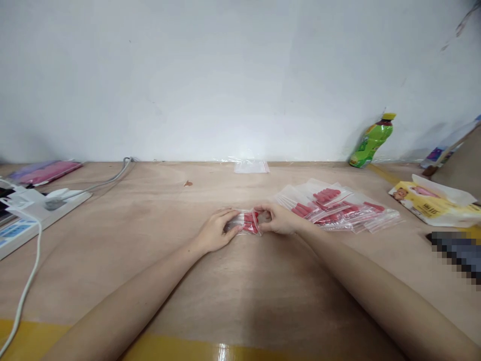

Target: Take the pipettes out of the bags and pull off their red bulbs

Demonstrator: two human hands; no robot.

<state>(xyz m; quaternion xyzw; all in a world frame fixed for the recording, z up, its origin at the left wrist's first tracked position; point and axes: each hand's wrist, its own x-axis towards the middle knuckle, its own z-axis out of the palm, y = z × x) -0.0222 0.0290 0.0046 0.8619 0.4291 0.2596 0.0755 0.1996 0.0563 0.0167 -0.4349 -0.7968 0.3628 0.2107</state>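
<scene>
A small clear zip bag (pixel 248 223) with several red, stick-like pieces inside lies at the middle of the table, between my hands. My left hand (pixel 219 229) grips its left end, thumb along the near side and fingers along the far side. At the other end, my right hand (pixel 276 219) pinches the edge near the red zip line. What exactly the red pieces are, I cannot make out. Right of my right hand is a spread pile of similar filled bags (pixel 334 208), overlapping one another.
A flat plastic bag (pixel 251 167) lies by the wall. At the right are a green bottle (pixel 372 141) leaning on the wall, a tissue pack (pixel 432 205) and a blurred dark object (pixel 456 253). Leftward are a power strip (pixel 45 215) with cables and a pink packet (pixel 47 172).
</scene>
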